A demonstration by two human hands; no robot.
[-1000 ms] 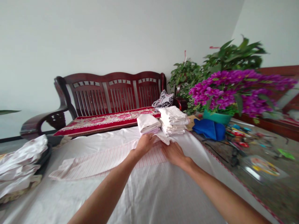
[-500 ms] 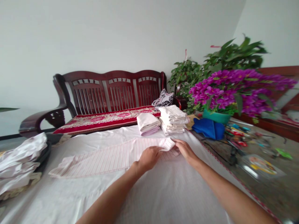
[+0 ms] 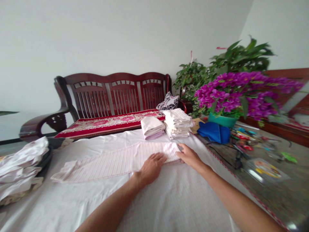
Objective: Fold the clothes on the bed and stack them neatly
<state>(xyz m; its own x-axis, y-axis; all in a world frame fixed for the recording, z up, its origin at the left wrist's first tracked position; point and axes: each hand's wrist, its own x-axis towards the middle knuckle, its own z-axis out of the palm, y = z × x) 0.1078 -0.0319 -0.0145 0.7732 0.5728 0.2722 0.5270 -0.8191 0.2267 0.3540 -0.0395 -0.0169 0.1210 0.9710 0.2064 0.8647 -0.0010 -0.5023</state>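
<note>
A long pink-striped white cloth, folded into a narrow strip, lies across the white sheet that covers the table. My left hand lies flat on the strip's near edge, fingers stretched out. My right hand presses the strip's right end, fingers extended, thumb at the cloth's corner. Just beyond the hands sit a small folded cloth and a taller stack of folded white cloths.
A heap of unfolded white cloths sits at the left edge. A dark wooden bench with a red cushion stands behind. To the right are a blue cloth, purple flowers in a teal pot, green plants and scattered small items.
Both hands drew back from the folded stacks toward me, bringing the strip's right end down flat. They now press it onto the sheet.
</note>
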